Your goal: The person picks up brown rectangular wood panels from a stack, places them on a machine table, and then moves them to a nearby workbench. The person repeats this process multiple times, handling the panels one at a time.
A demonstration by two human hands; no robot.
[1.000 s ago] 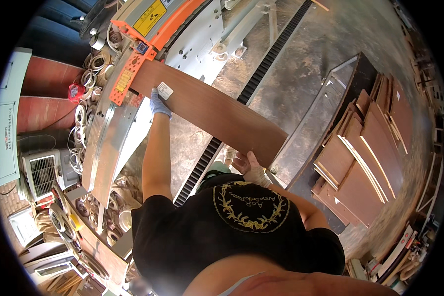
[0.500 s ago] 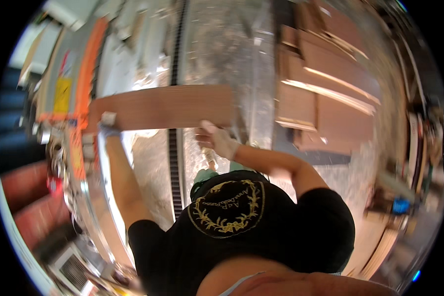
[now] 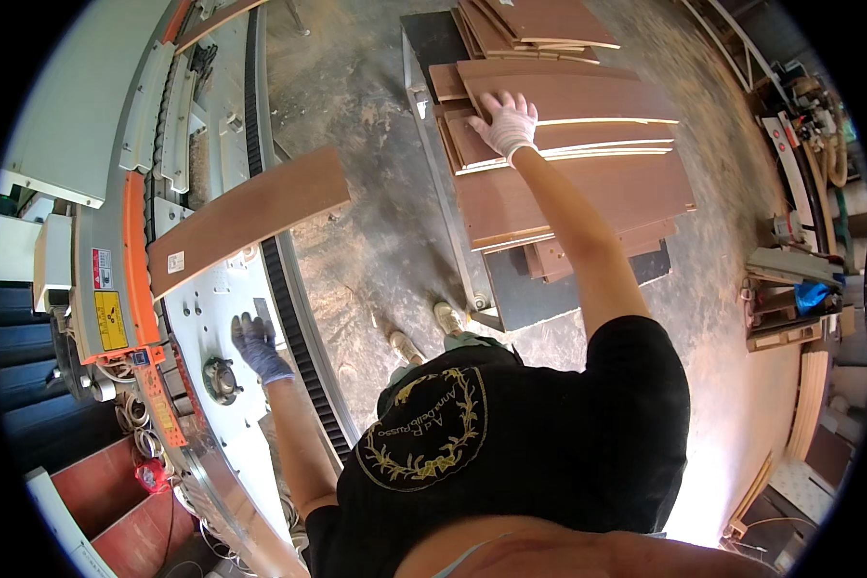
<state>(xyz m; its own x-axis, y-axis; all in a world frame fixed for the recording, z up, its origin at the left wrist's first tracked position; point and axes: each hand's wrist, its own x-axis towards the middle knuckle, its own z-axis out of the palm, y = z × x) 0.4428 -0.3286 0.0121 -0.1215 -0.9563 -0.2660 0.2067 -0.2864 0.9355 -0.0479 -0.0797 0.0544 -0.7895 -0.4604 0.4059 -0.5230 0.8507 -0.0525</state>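
Note:
My right hand (image 3: 508, 126), in a white glove, lies with spread fingers on the stacked brown boards (image 3: 578, 94), near their left end. A dark grey glove covers my left hand (image 3: 257, 349), which is open over the machine's white bed (image 3: 207, 306) beside a round metal fitting (image 3: 222, 380). Farther ahead, a single brown board (image 3: 260, 214) with a small white label sits across the machine, its left end at the orange strip (image 3: 139, 260). Its right end juts out past the black ribbed track (image 3: 284, 279). Neither hand touches this board.
The board piles rest on a dark low platform (image 3: 535, 303) with a metal side rail. Concrete floor (image 3: 356, 144) lies between platform and machine. A shelf with a blue item (image 3: 811, 295) stands far right. Cables (image 3: 140, 429) hang at the machine's near left.
Both hands have left the single board, which now lies angled across the machine. My right hand has moved right onto the stack; my left has drawn back. The view has swung right.

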